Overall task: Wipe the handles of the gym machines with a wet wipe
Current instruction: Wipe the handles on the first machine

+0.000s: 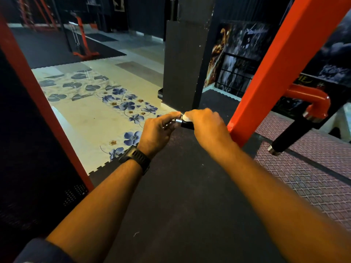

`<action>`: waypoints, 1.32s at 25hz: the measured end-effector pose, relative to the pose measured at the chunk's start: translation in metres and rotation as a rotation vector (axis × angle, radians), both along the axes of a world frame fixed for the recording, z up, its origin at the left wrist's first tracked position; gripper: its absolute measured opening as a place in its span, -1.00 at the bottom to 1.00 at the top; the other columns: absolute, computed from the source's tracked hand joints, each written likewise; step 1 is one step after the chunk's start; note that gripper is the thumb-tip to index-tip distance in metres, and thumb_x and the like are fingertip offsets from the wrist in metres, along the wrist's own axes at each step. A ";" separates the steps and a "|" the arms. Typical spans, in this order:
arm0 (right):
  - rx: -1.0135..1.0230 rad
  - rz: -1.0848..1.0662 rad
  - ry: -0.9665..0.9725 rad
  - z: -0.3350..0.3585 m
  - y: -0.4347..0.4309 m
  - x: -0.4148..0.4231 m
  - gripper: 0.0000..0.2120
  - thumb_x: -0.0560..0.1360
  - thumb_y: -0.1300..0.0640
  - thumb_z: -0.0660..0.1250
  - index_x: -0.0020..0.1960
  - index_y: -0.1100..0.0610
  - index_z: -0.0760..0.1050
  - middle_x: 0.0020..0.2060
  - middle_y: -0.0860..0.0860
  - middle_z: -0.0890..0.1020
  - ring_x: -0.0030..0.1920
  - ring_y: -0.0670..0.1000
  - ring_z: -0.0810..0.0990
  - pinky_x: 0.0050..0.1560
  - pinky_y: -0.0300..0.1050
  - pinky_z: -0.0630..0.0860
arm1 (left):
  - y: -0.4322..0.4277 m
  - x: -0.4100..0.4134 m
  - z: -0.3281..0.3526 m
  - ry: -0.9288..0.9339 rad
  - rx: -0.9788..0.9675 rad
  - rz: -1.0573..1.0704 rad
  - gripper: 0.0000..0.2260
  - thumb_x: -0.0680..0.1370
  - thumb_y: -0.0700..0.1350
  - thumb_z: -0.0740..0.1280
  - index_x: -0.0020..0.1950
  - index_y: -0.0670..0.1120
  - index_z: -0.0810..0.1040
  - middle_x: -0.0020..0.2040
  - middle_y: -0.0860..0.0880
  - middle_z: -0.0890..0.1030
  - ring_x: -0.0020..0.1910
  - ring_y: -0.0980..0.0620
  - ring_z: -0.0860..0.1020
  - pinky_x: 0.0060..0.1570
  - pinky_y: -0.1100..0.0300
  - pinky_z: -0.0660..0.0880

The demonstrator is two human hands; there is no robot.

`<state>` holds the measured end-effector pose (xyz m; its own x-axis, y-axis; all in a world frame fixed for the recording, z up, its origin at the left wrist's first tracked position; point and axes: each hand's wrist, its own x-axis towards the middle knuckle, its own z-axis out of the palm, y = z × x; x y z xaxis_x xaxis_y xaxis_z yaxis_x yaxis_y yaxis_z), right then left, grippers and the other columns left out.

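Short black handle (pixel 185 124) w/ chrome end cap sits mid-frame at hand height, just left of the red post (pixel 284 63). Its root is hidden behind the right grip (pixel 207 128). The right grip curls over the handle, w/ a white wet wipe (pixel 187 117) peeking out under the fingers. Left grip (pixel 157 132), w/ a watch (pixel 135 156) on the wrist, pinches the chrome end.

Open room to the left, between the hands and the slanted red frame (pixel 38 92). To the right, a second handle (pixel 290 135) hangs off a red elbow, well apart and untouched.

Below is a black rubber mat (pixel 180 196), w/ a pink diamond-pattern plate (pixel 303 168) on its right edge and floral flooring (pixel 106 111) on its left edge. Dark pillar (pixel 184 63) stands ahead. Posters (pixel 237 54) line the wall to its right.
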<state>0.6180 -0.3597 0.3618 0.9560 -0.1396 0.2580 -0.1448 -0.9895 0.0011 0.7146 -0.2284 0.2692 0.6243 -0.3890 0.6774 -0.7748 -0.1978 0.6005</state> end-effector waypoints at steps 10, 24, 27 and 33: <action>-0.139 0.246 -0.361 -0.072 -0.025 -0.030 -0.59 0.59 0.27 0.09 0.38 0.30 0.47 0.33 0.25 0.53 0.36 0.21 0.50 0.29 0.09 0.51 | -0.004 0.003 0.003 0.018 0.013 -0.004 -0.68 0.54 -0.24 0.45 0.30 -0.11 0.60 0.20 -0.07 0.66 0.20 0.10 0.60 0.23 0.23 0.54; -0.048 -0.190 -0.148 -0.019 -0.010 -0.010 -0.84 0.62 0.22 0.22 0.16 0.14 0.51 -0.04 0.07 0.58 -0.08 0.08 0.62 -0.27 -0.11 0.35 | -0.005 0.001 0.002 -0.007 0.032 0.015 -0.67 0.55 -0.25 0.44 0.32 -0.10 0.59 0.21 -0.05 0.65 0.19 0.14 0.59 0.21 0.31 0.52; -0.014 -0.274 -0.061 -0.005 -0.007 0.001 -0.87 0.61 0.21 0.21 0.08 0.17 0.51 -0.23 0.08 0.50 -0.25 0.09 0.50 -0.26 -0.04 0.33 | -0.004 0.000 0.001 -0.024 0.025 0.005 -0.64 0.55 -0.27 0.44 0.33 -0.09 0.57 0.19 0.04 0.62 0.15 0.22 0.57 0.18 0.40 0.49; 0.080 -0.179 0.002 -0.001 -0.005 -0.001 -0.82 0.65 0.18 0.10 0.05 0.16 0.47 -0.24 0.03 0.44 -0.28 0.06 0.45 -0.33 -0.11 0.25 | 0.001 0.001 0.000 0.006 0.014 -0.019 -0.63 0.55 -0.27 0.44 0.34 -0.05 0.56 0.20 0.08 0.60 0.19 0.23 0.56 0.21 0.39 0.48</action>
